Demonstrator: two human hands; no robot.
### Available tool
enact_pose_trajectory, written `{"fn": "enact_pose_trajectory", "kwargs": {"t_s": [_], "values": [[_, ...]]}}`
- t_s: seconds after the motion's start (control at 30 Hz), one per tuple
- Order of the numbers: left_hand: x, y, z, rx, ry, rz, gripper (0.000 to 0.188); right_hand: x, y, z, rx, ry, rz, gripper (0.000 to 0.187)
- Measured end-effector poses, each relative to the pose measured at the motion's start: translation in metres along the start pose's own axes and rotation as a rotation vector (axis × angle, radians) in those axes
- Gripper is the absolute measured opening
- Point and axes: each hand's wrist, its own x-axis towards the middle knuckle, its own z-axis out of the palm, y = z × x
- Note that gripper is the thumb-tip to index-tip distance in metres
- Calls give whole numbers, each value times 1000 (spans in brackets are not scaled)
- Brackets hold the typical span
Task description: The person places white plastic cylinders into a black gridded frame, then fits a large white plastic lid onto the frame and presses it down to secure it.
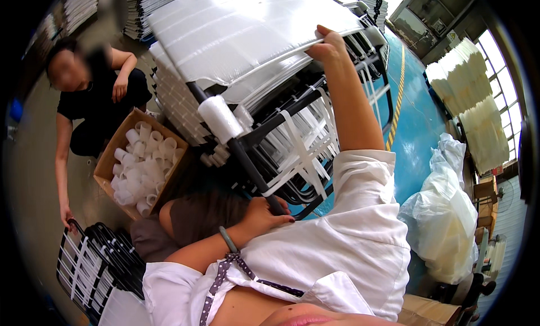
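Note:
A folding black tube frame (247, 163) with crossed white straps stands before me, its top a white panel (253, 31) under shiny plastic film. A white foam sleeve (219, 119) is wrapped around the tube at the panel's near corner. Low on the frame, close to my body, my left hand (263, 216) has its fingers closed around the black tube. My right arm is stretched forward, and my right hand (328, 46) pinches the panel's right edge, thumb on top; its other fingers are partly hidden. More white panels and black frames are stacked beneath.
At left, a cardboard box (104, 177) holds many translucent plastic sleeves. A person in black (98, 93) crouches behind it, one hand on a strapped black frame (84, 264). Bagged plastic (441, 213) stands at right on the blue floor (419, 129), past a yellow-black line.

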Motion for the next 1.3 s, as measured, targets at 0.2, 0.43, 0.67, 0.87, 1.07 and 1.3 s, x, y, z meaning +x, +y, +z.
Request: {"fn": "enact_pose_trajectory", "kwargs": {"t_s": [0.2, 0.43, 0.67, 0.87, 1.07, 1.3], "values": [[29, 10, 9, 63, -154, 116, 15, 46, 14, -13, 94, -15, 23, 34], [40, -1, 16, -149, -138, 29, 11, 92, 19, -53, 73, 96, 40, 32], [74, -17, 17, -317, -120, -144, 14, 140, 19, -73, 2, 18, 84, 37], [68, -18, 14, -383, -47, -237, 17, 170, 49, -99, -179, 3, 58, 38], [68, -15, 12, -208, -40, -235, 22, 200, 44, -120, -237, 15, 26, 38], [73, -6, 0, 118, -34, -271, 44, 153, 30, -89, -1155, 154, -50, 65]]}}
